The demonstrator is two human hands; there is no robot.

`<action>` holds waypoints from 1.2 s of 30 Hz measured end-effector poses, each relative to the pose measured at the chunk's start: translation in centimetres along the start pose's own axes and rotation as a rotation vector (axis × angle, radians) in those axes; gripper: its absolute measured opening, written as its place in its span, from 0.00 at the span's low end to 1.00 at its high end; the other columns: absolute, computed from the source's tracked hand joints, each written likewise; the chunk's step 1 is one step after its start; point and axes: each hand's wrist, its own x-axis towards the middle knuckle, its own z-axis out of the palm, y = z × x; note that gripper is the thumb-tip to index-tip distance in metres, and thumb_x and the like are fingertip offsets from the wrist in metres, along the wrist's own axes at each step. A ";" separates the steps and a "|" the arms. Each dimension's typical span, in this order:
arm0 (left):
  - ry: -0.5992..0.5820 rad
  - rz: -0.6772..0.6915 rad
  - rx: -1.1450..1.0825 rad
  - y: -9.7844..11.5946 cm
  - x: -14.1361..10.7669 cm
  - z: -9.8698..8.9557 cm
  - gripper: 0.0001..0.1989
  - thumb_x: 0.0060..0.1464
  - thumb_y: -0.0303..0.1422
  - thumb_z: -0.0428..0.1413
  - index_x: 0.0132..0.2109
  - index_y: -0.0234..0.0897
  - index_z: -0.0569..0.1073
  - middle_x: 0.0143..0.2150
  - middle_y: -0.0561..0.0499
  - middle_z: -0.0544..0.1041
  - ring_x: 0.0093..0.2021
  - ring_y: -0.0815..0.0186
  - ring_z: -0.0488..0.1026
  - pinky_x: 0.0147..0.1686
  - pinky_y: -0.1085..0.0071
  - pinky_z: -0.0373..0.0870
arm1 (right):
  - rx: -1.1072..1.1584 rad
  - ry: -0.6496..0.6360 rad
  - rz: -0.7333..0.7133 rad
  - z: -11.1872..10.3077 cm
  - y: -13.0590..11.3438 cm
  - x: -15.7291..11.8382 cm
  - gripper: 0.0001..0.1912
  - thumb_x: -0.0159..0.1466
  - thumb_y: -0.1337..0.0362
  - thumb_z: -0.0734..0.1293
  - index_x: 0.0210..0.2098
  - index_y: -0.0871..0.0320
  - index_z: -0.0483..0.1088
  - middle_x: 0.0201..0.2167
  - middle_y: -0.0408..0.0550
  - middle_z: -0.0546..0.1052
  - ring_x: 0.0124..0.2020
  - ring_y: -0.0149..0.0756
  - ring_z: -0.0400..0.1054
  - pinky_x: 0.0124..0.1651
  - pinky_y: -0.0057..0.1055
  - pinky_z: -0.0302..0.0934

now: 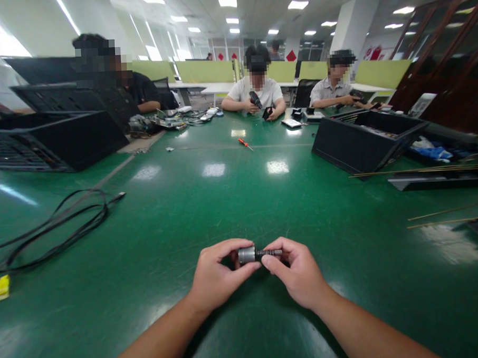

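Observation:
Just above the green table, both hands hold a small metal piece: a silver-grey cylinder with a thinner, dark ridged shaft sticking out to the right and ending in a bright tip. My left hand grips the cylinder between thumb and fingers. My right hand pinches the shaft, its thumb in front and index finger along the top. The piece lies roughly level, and its far side is hidden by the fingers. I cannot tell whether cylinder and shaft are one part or two.
Black cables with a yellow tag lie at left. Black computer cases stand at far left and right. An orange screwdriver lies mid-table. Thin rods are at right. Several people sit at the table, some handling tools.

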 end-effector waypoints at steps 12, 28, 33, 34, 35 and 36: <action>-0.016 -0.003 0.007 0.0 0.1 0.0 0.13 0.45 0.33 0.70 0.40 0.37 0.82 0.33 0.50 0.84 0.30 0.63 0.81 0.27 0.74 0.76 | -0.017 0.017 0.006 0.1 -0.1 0.0 0.08 0.63 0.60 0.70 0.34 0.59 0.74 0.26 0.43 0.72 0.28 0.32 0.64 0.33 0.29 0.58; -0.002 -0.003 0.045 0.1 0.1 -0.1 0.13 0.45 0.34 0.70 0.40 0.39 0.82 0.34 0.51 0.85 0.32 0.63 0.81 0.31 0.72 0.76 | -0.006 0.008 0.017 -0.1 0.2 -0.1 0.07 0.63 0.61 0.69 0.35 0.58 0.72 0.26 0.41 0.71 0.27 0.31 0.63 0.33 0.29 0.58; 0.005 -0.011 0.049 0.0 0.1 -0.1 0.13 0.45 0.34 0.69 0.40 0.39 0.82 0.35 0.50 0.85 0.32 0.62 0.81 0.33 0.71 0.77 | 0.031 0.013 0.014 0.0 0.4 -0.2 0.07 0.63 0.61 0.69 0.36 0.58 0.71 0.26 0.41 0.70 0.27 0.32 0.63 0.32 0.28 0.57; 0.004 -0.011 0.048 0.0 0.1 -0.1 0.13 0.45 0.34 0.69 0.40 0.39 0.82 0.35 0.50 0.85 0.33 0.62 0.81 0.33 0.71 0.77 | 0.036 0.014 0.014 0.0 0.5 -0.2 0.07 0.63 0.61 0.69 0.36 0.58 0.71 0.26 0.41 0.70 0.27 0.32 0.63 0.32 0.28 0.57; 0.002 -0.011 0.047 0.0 0.1 0.0 0.13 0.45 0.34 0.69 0.40 0.39 0.82 0.35 0.50 0.85 0.33 0.62 0.81 0.33 0.71 0.77 | 0.040 0.014 0.015 0.0 0.5 -0.2 0.07 0.63 0.61 0.69 0.35 0.58 0.70 0.26 0.41 0.70 0.27 0.32 0.63 0.32 0.28 0.57; -0.001 -0.011 0.046 0.0 0.1 0.0 0.13 0.45 0.34 0.69 0.40 0.39 0.82 0.35 0.50 0.85 0.32 0.62 0.81 0.33 0.71 0.77 | 0.042 0.014 0.016 0.0 0.6 -0.2 0.06 0.64 0.61 0.69 0.35 0.58 0.70 0.27 0.41 0.70 0.27 0.31 0.63 0.32 0.28 0.57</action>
